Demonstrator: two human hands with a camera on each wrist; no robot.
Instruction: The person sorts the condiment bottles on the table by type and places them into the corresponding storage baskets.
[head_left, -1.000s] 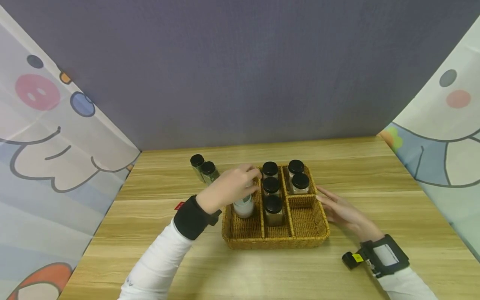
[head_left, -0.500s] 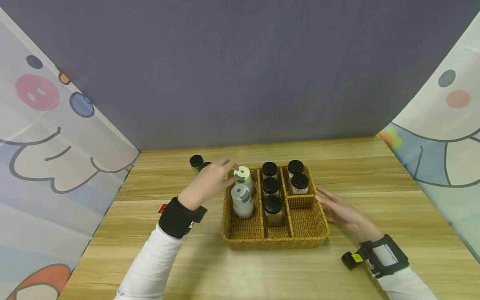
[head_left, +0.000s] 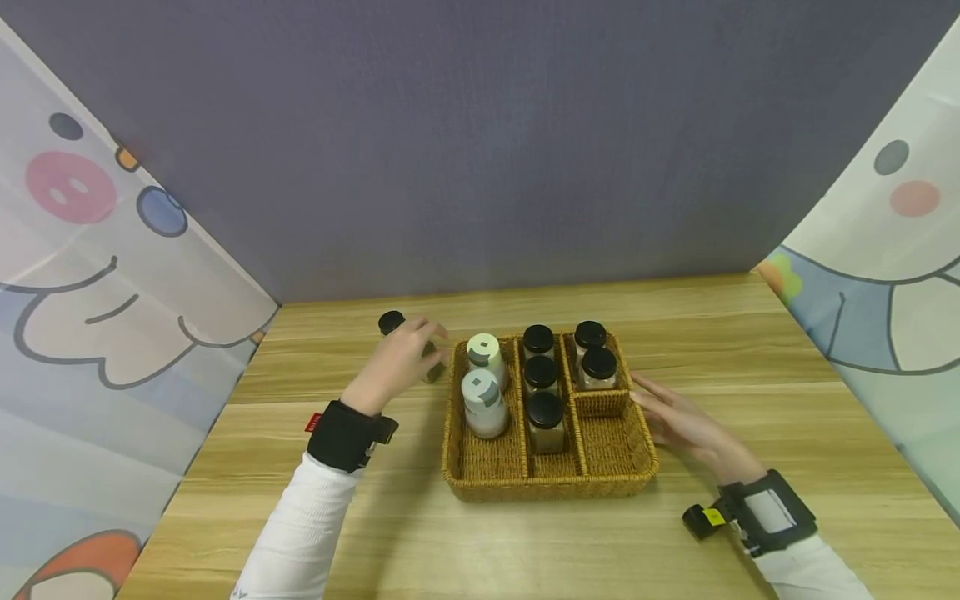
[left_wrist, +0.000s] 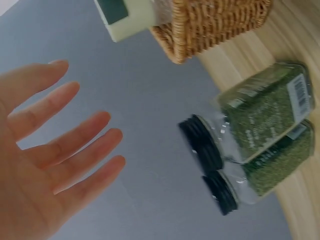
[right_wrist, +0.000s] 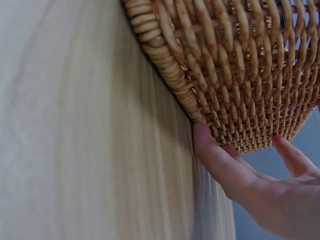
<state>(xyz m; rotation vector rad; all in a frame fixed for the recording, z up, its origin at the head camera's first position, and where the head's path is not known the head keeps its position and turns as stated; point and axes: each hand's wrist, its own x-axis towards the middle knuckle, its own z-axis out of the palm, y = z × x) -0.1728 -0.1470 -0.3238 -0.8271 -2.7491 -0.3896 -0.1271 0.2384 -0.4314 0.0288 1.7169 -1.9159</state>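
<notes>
My left hand (head_left: 393, 360) hovers over two jars of green dried herbs with black lids, left of the wicker basket (head_left: 487, 492). In the left wrist view its fingers are spread and hold nothing, apart from the near herb jar (left_wrist: 267, 110) and the other herb jar (left_wrist: 280, 160). From the head view the hand hides most of both jars. My right hand (head_left: 693, 429) rests its fingertips against the basket's right side. Two white-capped bottles, the rear one (head_left: 486, 354) and the front one (head_left: 486, 404), stand in the left compartment.
Several black-lidded jars fill part of the middle compartment, among them a front jar (head_left: 547, 421). Two more stand in the back right compartment, one a clear jar (head_left: 600, 367). A small red tag (head_left: 312, 422) lies by the left wrist. A grey panel (head_left: 510, 150) rises behind the table.
My left hand has let go of a white-capped bottle in the left compartment and moved left, over the herb jars. My right hand stays at the basket's side.
</notes>
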